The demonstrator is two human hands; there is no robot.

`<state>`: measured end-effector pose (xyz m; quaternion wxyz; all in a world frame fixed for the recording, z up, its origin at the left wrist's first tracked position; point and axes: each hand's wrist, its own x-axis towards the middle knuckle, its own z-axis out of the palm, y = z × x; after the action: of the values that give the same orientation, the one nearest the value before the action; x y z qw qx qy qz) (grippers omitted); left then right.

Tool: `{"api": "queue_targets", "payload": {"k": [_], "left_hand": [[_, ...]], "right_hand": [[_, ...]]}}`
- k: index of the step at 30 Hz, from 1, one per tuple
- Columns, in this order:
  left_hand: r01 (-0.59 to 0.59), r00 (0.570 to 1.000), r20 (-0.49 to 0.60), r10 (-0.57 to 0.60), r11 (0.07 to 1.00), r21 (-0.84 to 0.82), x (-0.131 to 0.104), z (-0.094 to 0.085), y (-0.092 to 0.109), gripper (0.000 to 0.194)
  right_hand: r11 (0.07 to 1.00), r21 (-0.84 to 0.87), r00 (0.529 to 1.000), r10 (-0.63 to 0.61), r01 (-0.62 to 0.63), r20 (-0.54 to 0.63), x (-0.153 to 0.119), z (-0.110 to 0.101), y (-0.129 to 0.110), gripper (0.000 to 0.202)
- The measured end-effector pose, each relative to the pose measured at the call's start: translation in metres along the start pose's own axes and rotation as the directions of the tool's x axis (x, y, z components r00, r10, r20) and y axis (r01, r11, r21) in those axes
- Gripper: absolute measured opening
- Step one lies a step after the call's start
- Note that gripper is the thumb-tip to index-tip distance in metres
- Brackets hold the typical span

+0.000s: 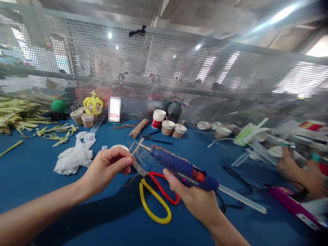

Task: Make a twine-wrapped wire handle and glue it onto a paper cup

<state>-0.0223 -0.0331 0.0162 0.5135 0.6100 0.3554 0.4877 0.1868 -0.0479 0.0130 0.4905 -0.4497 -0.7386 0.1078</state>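
My left hand [111, 162] is closed in a pinch on a thin tan stick [137, 147], which points up and to the right. A second short brown tip [131, 147] shows beside it. Wrapped in my right hand [196, 201] is a blue hot glue gun [174, 164], its metal nozzle at the stick; whether they touch I cannot tell. A clear glue stick [243, 199] juts from the gun's back end. Scissors with one red and one yellow handle [156, 213] lie beneath, between my hands. Behind my left fingers, a white round rim [120, 147] is partly hidden.
Crumpled white plastic [73, 157] lies left, near pale green stalks [19, 114]. At the back are a twine roll [139, 128], blue-handled pliers [159, 139], a red-and-white cup stack [159, 119] and small twine-wrapped cups [167, 128]. Another person's hands [302, 167] are right, by a purple device [292, 205].
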Motion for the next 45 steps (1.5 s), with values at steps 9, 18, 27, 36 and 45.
{"api": "queue_targets", "payload": {"k": [9,18,27,36,45], "left_hand": [[0.121,0.991,-0.002,-0.136,0.889,-0.441,0.001,-0.003,0.006,0.015],[0.164,0.986,0.069,-0.15,0.863,-0.479,0.004,0.001,0.002,0.015],[0.159,0.987,0.05,-0.152,0.892,-0.424,0.003,0.002,-0.001,0.015],[0.118,0.993,0.028,-0.116,0.927,-0.357,0.002,0.001,-0.005,0.014],[0.118,0.993,0.021,-0.118,0.938,-0.327,0.001,0.0,-0.003,0.015]], "right_hand": [[0.977,0.12,0.984,0.175,-0.177,0.027,0.0,-0.005,-0.007,0.016],[0.984,0.112,0.99,0.139,-0.136,-0.021,-0.002,0.002,0.002,0.02],[0.998,-0.044,0.999,0.048,-0.048,-0.002,-0.007,-0.002,0.014,0.021],[0.987,-0.157,1.0,-0.018,0.02,0.013,-0.008,-0.002,0.009,0.026],[0.981,-0.186,0.998,-0.046,0.052,0.037,-0.004,-0.003,0.0,0.026]]}}
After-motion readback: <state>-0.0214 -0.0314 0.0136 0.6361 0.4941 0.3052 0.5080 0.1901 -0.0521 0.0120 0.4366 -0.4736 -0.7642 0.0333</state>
